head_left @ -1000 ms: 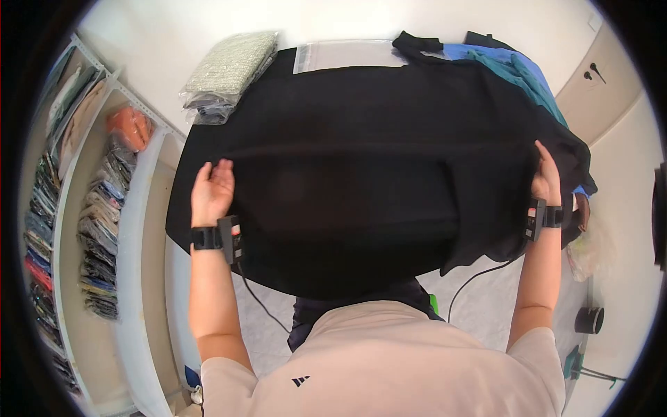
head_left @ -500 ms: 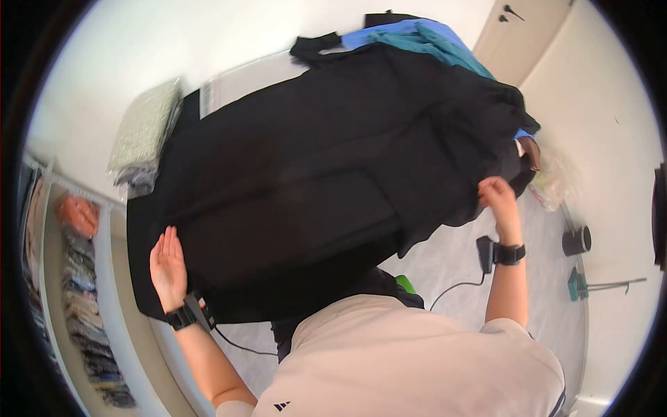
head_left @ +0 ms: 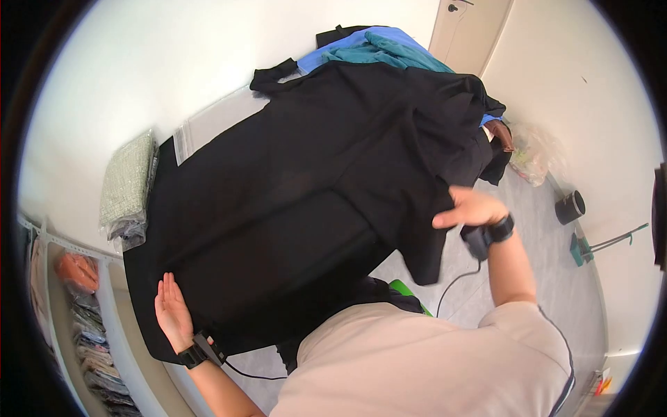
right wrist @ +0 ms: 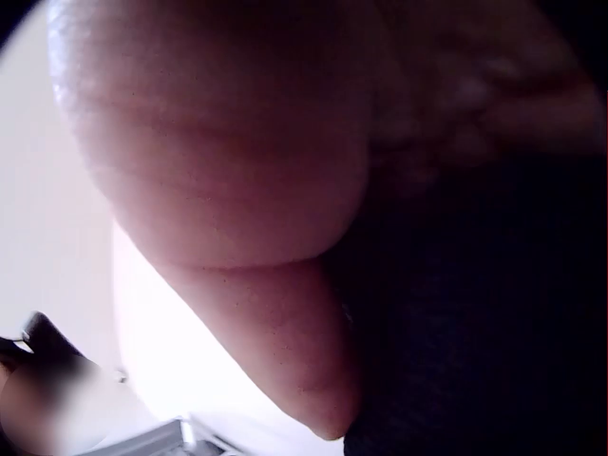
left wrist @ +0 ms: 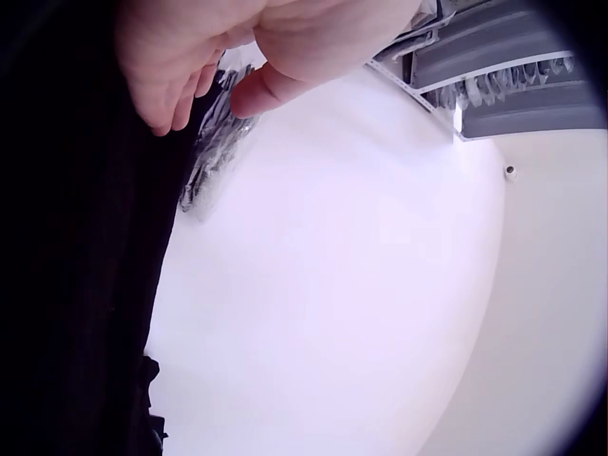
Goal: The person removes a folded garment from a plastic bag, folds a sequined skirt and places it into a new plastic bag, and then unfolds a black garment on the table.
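A large black garment (head_left: 299,181) lies spread over a table. My left hand (head_left: 170,309) rests flat on its near left edge, fingers straight; in the left wrist view the hand (left wrist: 218,47) lies against the dark cloth (left wrist: 76,285). My right hand (head_left: 462,208) grips the garment's right side and holds it lifted over the body of the cloth, with a flap hanging below. The right wrist view is filled by the thumb (right wrist: 237,190) pressed on black fabric (right wrist: 475,332).
A pile of blue and teal clothes (head_left: 389,45) sits at the table's far end. A bagged grey-green bundle (head_left: 128,184) and a clear plastic bag (head_left: 208,125) lie at the left. Shelves of packed clothes (head_left: 76,306) stand lower left; a black cup (head_left: 570,206) is on the floor.
My right hand has carried the garment's right side inward toward the middle. My left hand has slid down along the left edge. The head view has swung right.
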### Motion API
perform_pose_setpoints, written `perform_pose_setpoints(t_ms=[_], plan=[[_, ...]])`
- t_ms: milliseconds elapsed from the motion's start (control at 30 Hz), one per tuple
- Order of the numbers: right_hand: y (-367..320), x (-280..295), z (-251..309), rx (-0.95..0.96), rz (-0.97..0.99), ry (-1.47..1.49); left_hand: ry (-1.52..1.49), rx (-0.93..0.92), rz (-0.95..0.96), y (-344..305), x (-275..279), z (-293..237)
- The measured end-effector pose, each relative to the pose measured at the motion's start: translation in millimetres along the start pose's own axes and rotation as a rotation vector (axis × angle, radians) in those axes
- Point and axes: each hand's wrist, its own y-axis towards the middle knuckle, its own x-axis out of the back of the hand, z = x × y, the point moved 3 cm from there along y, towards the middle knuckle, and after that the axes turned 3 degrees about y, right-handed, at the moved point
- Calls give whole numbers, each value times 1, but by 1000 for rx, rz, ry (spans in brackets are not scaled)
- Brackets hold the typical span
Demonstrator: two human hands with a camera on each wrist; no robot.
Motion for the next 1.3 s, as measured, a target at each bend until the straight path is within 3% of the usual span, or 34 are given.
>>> perform_pose_setpoints(t_ms=[67, 133, 200, 267, 300, 367, 400, 533, 567, 667, 733, 867, 1000, 1067, 1133, 1200, 1300], plan=[[0, 27, 44, 184, -207, 4, 32, -3, 30, 3, 4, 2], [17, 52, 87, 196, -303, 269, 66, -8, 34, 5, 4, 1], [56, 74, 120, 641, -268, 620, 99, -15, 32, 4, 4, 1], [110, 116, 123, 793, -266, 657, 131, -25, 33, 3, 3, 1], [111, 126, 124, 794, -269, 663, 137, -25, 36, -2, 1, -1], [105, 144, 113, 510, -435, 301, 248, -105, 194, -17, -8, -3], [95, 152, 104, 512, -449, 302, 247, -103, 208, -31, -14, -3], [25, 172, 30, 291, -717, 24, 1558, -482, 487, -95, -33, -25], [12, 167, 13, 234, -710, 37, 1623, -496, 499, -102, -33, -26], [1, 166, -50, 82, -704, 16, 1810, -380, 482, -112, -35, -24], [3, 159, -81, 124, -705, 87, 1869, -361, 508, -110, -34, -23], [9, 141, -93, 131, -747, 153, 2058, -370, 618, -113, -44, -17], [21, 143, -101, 131, -789, 15, 2134, -296, 577, -117, -47, -10], [20, 149, -99, 251, -719, 394, 2168, -294, 482, -116, -43, -7], [21, 157, -105, 171, -719, 392, 2170, -354, 499, -112, -29, -9], [32, 157, -114, 200, -757, 2, 2169, -417, 520, -112, -25, -12], [35, 156, -124, 132, -782, -16, 2130, -440, 514, -114, -22, -15]])
